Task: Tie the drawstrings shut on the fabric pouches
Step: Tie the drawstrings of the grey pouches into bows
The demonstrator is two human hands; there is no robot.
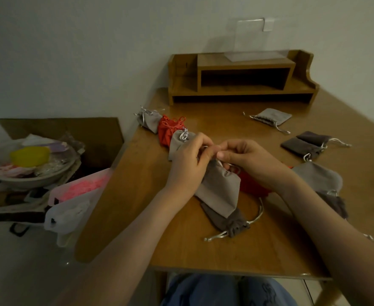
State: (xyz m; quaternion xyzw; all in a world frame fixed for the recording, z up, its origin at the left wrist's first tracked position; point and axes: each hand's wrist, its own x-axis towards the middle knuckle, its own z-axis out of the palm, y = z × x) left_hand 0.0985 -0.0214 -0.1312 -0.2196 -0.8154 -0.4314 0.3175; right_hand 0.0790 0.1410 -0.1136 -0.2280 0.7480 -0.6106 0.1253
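Pinched the silver drawstring (219, 162) between left grip (190, 160) and right grip (247, 160), fingers curled tight, at the mouth of the grey pouch (219, 188), well in front of the wooden organiser (243, 78). Risked a slack knot from slick cord slipping free.

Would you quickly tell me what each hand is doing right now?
Left hand: closed, pinching the drawstring of the grey pouch.
Right hand: closed, pinching the same drawstring.

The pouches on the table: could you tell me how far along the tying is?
Apparently done: the row of pouches at far left, cords knotted. In hand: left hand and right hand pinch the cord of the grey pouch. Left: the dark pouch in front and others at right, cords loose.
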